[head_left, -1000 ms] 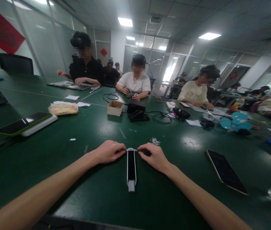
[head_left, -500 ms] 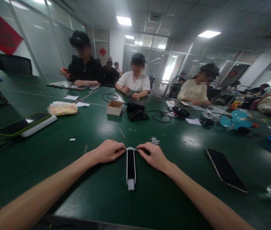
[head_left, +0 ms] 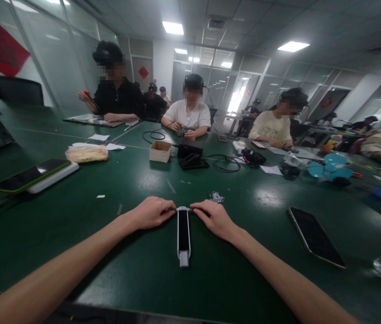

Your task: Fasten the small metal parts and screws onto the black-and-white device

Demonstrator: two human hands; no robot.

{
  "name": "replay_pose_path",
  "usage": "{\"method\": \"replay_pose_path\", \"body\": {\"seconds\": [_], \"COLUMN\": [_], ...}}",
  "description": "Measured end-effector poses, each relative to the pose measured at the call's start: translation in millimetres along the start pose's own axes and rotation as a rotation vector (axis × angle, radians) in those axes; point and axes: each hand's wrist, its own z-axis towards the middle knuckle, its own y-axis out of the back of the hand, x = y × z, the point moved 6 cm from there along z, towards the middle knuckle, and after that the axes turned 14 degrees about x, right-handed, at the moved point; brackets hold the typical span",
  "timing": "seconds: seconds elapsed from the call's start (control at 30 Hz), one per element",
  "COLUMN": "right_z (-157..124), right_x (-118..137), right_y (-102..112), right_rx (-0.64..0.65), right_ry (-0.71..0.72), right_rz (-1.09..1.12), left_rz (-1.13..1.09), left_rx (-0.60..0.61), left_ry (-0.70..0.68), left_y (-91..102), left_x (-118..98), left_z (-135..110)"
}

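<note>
A slim device [head_left: 183,231], white along its frame and black on its face, lies lengthwise on the green tabletop [head_left: 136,279] between the person's hands, its grey tip [head_left: 184,259] pointing toward the body. A thin crossbar [head_left: 184,209] spans its far end. The left hand [head_left: 154,211] has thumb and forefinger drawn together, apparently pinching the crossbar's left end; the right hand [head_left: 215,218] seems to pinch the other end the same way, though the contact is too small to make out fully.

The device should be light and stiff, its glossy face probably slippery and easily scratched, its slender frame perhaps fragile. The long white sides look the safer place to grip; the crossbar, being so thin, suits only a gentle fingertip hold.

Just beyond the right hand lie small metal parts [head_left: 216,196]. A dark phone [head_left: 316,236] rests farther right. Across the tabletop stand an open box [head_left: 159,155] and a black stand [head_left: 192,155], before a person in a white shirt [head_left: 190,116].
</note>
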Motion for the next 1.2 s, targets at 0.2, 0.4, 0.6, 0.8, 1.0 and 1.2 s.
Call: {"method": "replay_pose_path", "body": {"seconds": [0.2, 0.4, 0.6, 0.8, 1.0, 1.2], "right_z": [-0.2, 0.4, -0.1, -0.8, 0.1, 0.6], "right_x": [-0.9, -0.2, -1.3, -3.8, -5.1, -2.9], "right_y": [0.6, 0.7, 0.4, -2.4, -3.1, -2.2], "right_rx": [-0.004, -0.001, 0.011, 0.025, 0.015, 0.020], "right_ry": [-0.017, -0.013, -0.064, -0.070, -0.079, -0.028], "right_rz": [0.006, -0.006, 0.018, 0.023, 0.033, -0.025], "left_rz": [0.001, 0.006, -0.005, -0.010, -0.002, -0.003], "left_rx": [0.001, 0.010, 0.012, 0.005, -0.003, 0.017], "left_ry": [0.005, 0.018, 0.010, -0.002, -0.001, 0.027], "left_y": [-1.2, 0.8, 0.8, 0.5, -0.1, -0.7], "left_x": [0.9, -0.7, -0.9, -0.4, -0.1, 0.6], "left_z": [0.5, 0.6, 0.6, 0.2, 0.3, 0.7]}}
